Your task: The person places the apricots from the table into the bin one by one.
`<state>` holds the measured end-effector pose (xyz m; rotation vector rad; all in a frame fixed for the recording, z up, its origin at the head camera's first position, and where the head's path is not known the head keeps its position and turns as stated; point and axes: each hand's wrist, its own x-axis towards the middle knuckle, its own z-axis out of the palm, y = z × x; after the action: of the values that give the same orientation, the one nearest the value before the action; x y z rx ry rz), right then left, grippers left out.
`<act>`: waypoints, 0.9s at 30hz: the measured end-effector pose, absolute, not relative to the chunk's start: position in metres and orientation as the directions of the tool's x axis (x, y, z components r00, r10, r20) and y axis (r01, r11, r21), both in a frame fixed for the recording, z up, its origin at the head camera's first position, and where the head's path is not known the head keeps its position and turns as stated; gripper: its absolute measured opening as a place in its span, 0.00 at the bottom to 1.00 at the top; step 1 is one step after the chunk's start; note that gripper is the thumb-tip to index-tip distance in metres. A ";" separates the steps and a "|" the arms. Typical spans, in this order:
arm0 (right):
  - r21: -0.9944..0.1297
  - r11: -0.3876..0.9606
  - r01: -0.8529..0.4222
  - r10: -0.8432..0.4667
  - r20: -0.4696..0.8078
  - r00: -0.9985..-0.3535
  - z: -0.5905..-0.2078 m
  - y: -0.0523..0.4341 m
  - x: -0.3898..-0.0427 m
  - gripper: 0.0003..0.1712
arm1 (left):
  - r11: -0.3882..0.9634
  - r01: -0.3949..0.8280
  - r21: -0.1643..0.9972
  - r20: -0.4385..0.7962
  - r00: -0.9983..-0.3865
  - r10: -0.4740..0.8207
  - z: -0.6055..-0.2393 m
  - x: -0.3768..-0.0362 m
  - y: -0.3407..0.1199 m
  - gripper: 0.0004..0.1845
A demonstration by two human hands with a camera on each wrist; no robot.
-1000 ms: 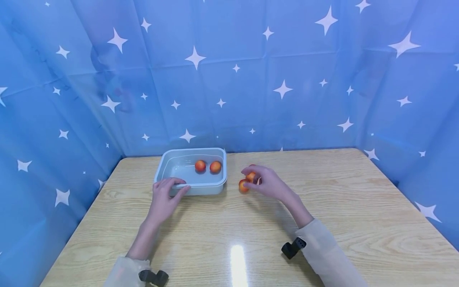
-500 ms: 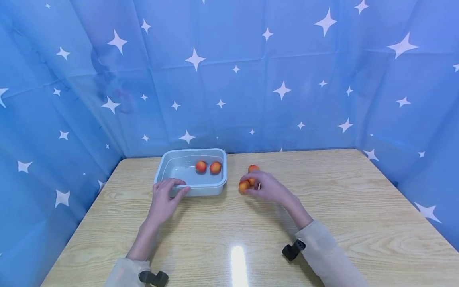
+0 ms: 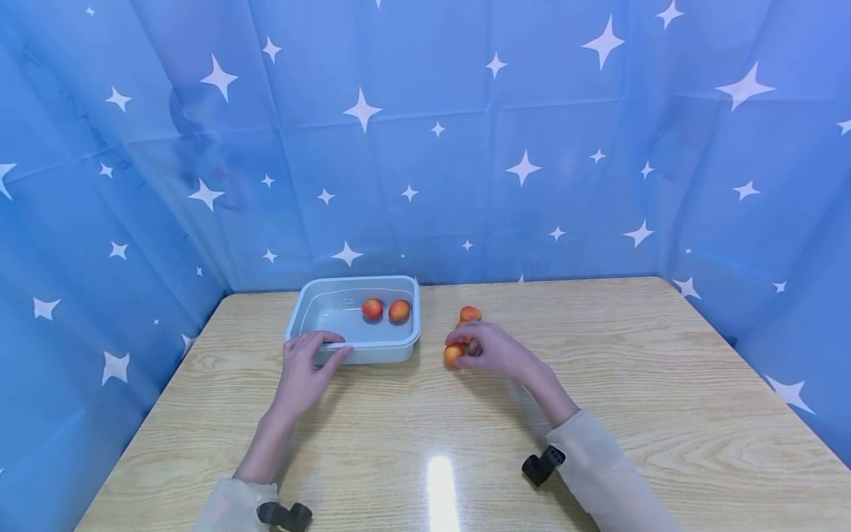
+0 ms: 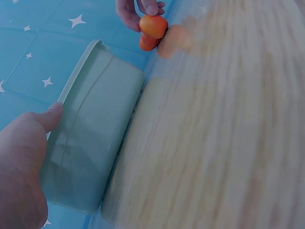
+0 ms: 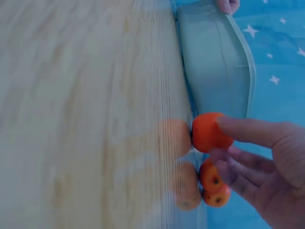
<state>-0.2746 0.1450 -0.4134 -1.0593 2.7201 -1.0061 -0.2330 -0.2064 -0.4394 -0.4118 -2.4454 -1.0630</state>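
Note:
My left hand [image 3: 304,375] grips the near rim of a light-blue plastic box [image 3: 385,353], thumb outside and fingers over the edge. Two small round red-orange fruits [image 3: 372,309] lie inside the box, toward its right end. To the right of the box, my right hand [image 3: 497,350] pinches the nearest of three similar loose fruits, an apple-like orange fruit [image 5: 207,132], between thumb and fingers. This fruit appears to sit on the tabletop. Just behind it are the second fruit [image 5: 211,176], partly covered by the hand in the head view, and the third fruit [image 3: 470,313].
The wooden table [image 3: 399,421] carries the box near its back edge. Behind and at both sides hangs a blue curtain [image 3: 425,148] with white stars. A black camera [image 3: 544,465] is strapped at the right wrist, another camera [image 3: 284,515] at the left.
My right hand has lowered slightly toward the near fruit and now holds it, nudged a little toward me. The farthest fruit has come into fuller view. My left hand stays on the rim.

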 end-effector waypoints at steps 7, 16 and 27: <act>-0.580 0.576 -0.576 -0.623 0.145 -0.769 -0.412 0.144 -0.273 0.14 | 0.655 0.442 0.613 0.512 -0.853 0.097 -0.440 -0.234 -0.207 0.11; -0.576 0.584 -0.572 -0.627 0.127 -0.768 -0.412 0.143 -0.273 0.15 | 0.658 0.444 0.608 0.517 -0.851 0.097 -0.441 -0.234 -0.207 0.11; -0.641 0.519 -0.566 -0.588 0.212 -0.780 -0.403 0.141 -0.275 0.17 | 0.656 0.427 0.622 0.495 -0.864 0.094 -0.439 -0.232 -0.206 0.13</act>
<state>-0.2747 0.1412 -0.4032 -1.0300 2.7101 -1.1256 -0.2324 -0.2060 -0.4388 -0.4089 -2.4519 -1.0745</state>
